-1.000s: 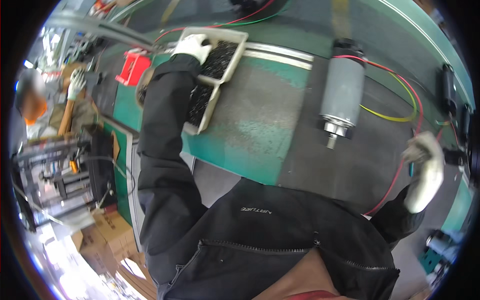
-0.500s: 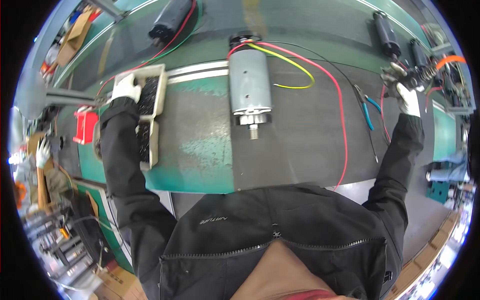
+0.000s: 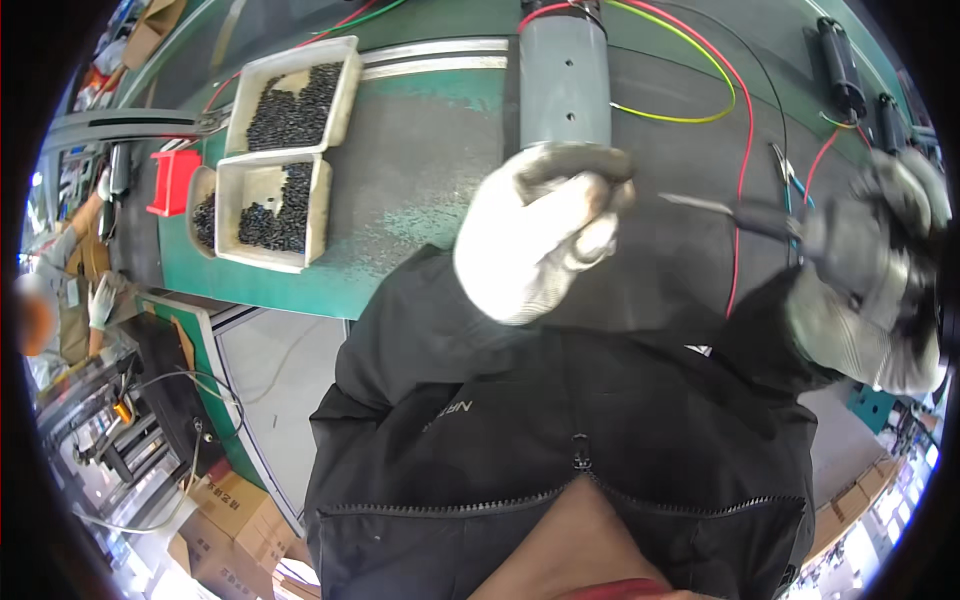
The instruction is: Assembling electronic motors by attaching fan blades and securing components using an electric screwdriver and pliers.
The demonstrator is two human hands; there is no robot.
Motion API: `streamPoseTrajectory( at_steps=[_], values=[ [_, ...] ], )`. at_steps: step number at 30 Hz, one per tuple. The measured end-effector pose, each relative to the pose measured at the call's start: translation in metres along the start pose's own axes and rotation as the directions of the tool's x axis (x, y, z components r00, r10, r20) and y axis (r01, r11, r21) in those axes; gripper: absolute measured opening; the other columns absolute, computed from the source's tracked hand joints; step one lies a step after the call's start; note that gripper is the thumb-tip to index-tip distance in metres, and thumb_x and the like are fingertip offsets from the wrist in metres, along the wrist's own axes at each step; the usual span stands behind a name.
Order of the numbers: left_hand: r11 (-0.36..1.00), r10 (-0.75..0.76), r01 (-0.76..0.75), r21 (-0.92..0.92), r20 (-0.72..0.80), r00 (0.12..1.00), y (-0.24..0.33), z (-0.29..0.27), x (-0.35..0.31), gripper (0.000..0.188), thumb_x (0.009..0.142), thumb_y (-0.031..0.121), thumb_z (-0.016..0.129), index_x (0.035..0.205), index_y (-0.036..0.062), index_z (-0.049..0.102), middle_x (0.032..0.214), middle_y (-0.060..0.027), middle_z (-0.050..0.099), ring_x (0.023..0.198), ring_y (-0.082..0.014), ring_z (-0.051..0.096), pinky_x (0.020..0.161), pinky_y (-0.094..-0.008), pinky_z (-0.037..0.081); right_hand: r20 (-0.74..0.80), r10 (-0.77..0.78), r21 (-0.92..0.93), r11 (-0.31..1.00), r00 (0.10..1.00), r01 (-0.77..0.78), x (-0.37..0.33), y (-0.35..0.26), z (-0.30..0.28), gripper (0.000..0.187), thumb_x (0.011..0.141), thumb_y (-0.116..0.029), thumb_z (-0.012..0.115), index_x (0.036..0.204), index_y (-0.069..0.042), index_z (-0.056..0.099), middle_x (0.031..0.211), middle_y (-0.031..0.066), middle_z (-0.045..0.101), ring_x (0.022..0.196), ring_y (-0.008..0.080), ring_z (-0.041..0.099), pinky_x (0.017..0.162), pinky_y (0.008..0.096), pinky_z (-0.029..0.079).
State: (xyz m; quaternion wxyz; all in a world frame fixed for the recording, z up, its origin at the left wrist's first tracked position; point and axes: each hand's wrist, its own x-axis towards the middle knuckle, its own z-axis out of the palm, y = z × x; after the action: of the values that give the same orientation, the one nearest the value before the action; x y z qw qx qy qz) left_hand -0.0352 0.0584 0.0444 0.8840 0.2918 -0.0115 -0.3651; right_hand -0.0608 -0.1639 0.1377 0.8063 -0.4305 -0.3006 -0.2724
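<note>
My gloved left hand point(image 3: 530, 240) is over the near end of a grey cylindrical motor point(image 3: 565, 85). Its fingers are curled and pinched together; anything small between them is hidden. In my gloved right hand point(image 3: 865, 335) is a dark power screwdriver point(image 3: 845, 245), blurred by motion, its thin bit point(image 3: 695, 203) pointing left toward my left hand. Red, yellow-green and black wires run from the motor's far end, and its near end is covered by my left glove. To the left stand a larger pale bin point(image 3: 348, 95) and a smaller pale bin point(image 3: 317, 225), both with small black parts.
A red bin point(image 3: 174, 182) sits left of the pale bins. Pliers with blue handles point(image 3: 797, 182) lie near the screwdriver, partly hidden. Further dark motors point(image 3: 838, 65) stand at the far right. Another person's gloved hand point(image 3: 101, 302) shows at the far left.
My left hand has left the pale bin and come right to the motor's near end. My right hand has brought the screwdriver down and closer, and the view has shifted.
</note>
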Motion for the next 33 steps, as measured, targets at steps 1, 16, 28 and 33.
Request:
streamPoseTrajectory(
  at_steps=[1,16,28,33],
  values=[
    [0.994,-0.01,0.019,-0.112,0.079,0.997,-0.012,-0.001,0.006,0.04,0.088,0.022,0.065,0.117,-0.0003,0.05,0.094,-0.0086,0.058,0.053,-0.0066,0.042,0.051,-0.0211,0.039,-0.014,0.005,0.028,1.0,1.0,-0.005,0.002,0.009,0.005,0.026,0.087,-0.011,0.057,0.111,-0.002,0.058,0.096,0.0094,0.062,0.085,0.0252,0.059,0.069,0.0365,0.047],
    [0.999,-0.004,0.006,0.033,-0.085,0.996,-0.025,0.006,-0.009,0.024,0.091,0.014,0.059,0.104,-0.0054,0.058,0.08,-0.0116,0.061,0.051,-0.0077,0.046,0.049,-0.0199,0.037,-0.239,0.151,0.083,0.987,0.959,-0.135,-0.043,0.016,0.01,0.029,0.077,-0.01,0.058,0.105,-0.005,0.052,0.095,0.0059,0.051,0.089,0.0195,0.049,0.076,0.0358,0.04],
    [0.976,-0.098,0.122,0.181,-0.138,0.986,-0.032,-0.013,-0.011,0.03,0.091,0.02,0.06,0.105,-0.0063,0.057,0.082,-0.0115,0.06,0.052,-0.0072,0.046,0.048,-0.0196,0.035,-0.309,0.171,0.166,0.978,0.936,-0.124,-0.057,0.019,0.01,0.033,0.07,-0.008,0.06,0.101,-0.007,0.048,0.094,0.0034,0.043,0.093,0.0153,0.041,0.082,0.0352,0.036],
    [0.94,-0.332,0.332,-0.079,0.013,0.943,-0.039,-0.03,-0.017,0.032,0.094,0.025,0.056,0.103,-0.0052,0.054,0.077,-0.0077,0.056,0.05,-0.0049,0.038,0.049,-0.0196,0.033,-0.154,0.417,0.201,0.901,0.895,-0.385,-0.071,0.021,-0.011,0.041,0.076,-0.013,0.059,0.112,-0.007,0.041,0.098,0.0034,0.041,0.096,0.0193,0.038,0.084,0.0377,0.038]
  ],
)
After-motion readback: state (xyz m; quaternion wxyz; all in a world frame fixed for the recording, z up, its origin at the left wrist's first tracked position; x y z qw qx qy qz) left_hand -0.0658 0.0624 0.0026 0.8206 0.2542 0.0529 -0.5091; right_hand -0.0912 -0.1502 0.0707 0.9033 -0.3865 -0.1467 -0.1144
